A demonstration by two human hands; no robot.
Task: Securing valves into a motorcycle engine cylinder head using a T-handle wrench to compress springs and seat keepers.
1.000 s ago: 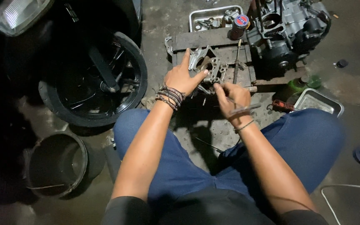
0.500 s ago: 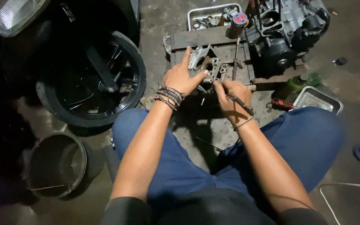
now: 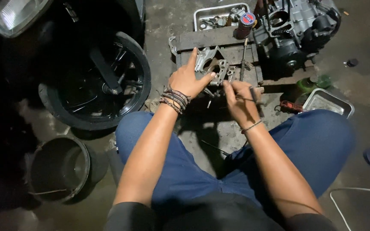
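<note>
Little moved vs earlier: both hands same spot, R tool tilted slightly. L hand (image 3: 190,79) pressed on metal casting (image 3: 213,67), fingers spread, pinning it to wooden block (image 3: 202,40) on floor. R hand (image 3: 240,100) clenched round thin tool (image 3: 253,96), tip near casting. Engine (image 3: 294,32) behind

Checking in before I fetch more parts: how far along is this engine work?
The engine sits stripped on the floor, loose parts in a metal tray. In hand: left hand steadies a metal casting, right hand works a thin tool. Nothing looks refitted yet.
</note>
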